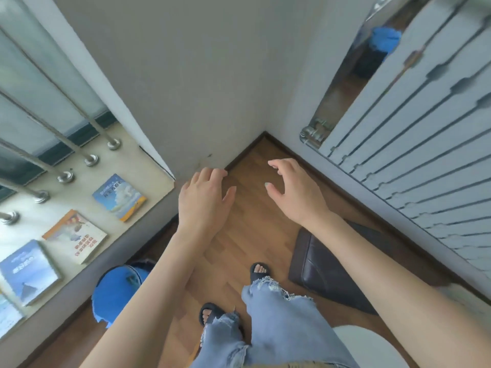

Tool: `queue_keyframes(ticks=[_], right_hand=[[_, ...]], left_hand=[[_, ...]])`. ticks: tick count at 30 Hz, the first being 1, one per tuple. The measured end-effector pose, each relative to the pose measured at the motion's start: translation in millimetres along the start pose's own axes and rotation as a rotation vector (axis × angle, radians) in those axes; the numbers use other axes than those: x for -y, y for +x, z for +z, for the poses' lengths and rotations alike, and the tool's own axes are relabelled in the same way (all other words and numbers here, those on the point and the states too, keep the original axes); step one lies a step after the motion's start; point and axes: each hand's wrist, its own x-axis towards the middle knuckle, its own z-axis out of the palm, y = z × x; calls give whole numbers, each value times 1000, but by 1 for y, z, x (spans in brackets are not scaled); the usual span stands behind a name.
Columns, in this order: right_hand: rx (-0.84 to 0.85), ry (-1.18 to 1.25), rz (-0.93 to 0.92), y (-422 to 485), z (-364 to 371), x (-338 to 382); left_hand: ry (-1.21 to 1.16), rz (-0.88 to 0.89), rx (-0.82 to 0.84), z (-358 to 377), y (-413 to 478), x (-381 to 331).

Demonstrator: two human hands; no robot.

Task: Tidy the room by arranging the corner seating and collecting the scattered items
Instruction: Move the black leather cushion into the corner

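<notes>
Observed left hand (203,197) and right hand (295,192) apart, empty, fingers loosely curled, beyond dark brown leather cushion (326,272). Noted round blue bin (114,290) left of cushion.

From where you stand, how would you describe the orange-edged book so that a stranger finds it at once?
Start at the pale window sill on the left, below the metal bars. Books lie flat there; the orange-edged book lies between two blue-covered books. Only it has a pale cover with red lettering.
</notes>
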Motion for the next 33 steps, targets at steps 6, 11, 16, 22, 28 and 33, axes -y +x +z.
queue_keyframes(ticks=[6,11,16,22,28,33], right_hand=[[-82,-72,152,-22,-47,-70],[-133,-108,282,-41,-75,-123],[-188,-133,435,-66,-100,-170],[-254,-149,641,-112,-117,-197],[-286,-165,845,-142,-115,-209],[-344,-127,1072,-162,-102,-201]], left_hand=[[-19,202,40,26,30,-94],[6,398,61,54,50,-167],[39,615,90,81,66,-231],[13,838,131,105,63,-290],[24,1113,238,131,70,-327],[30,1368,366,144,76,-351]])
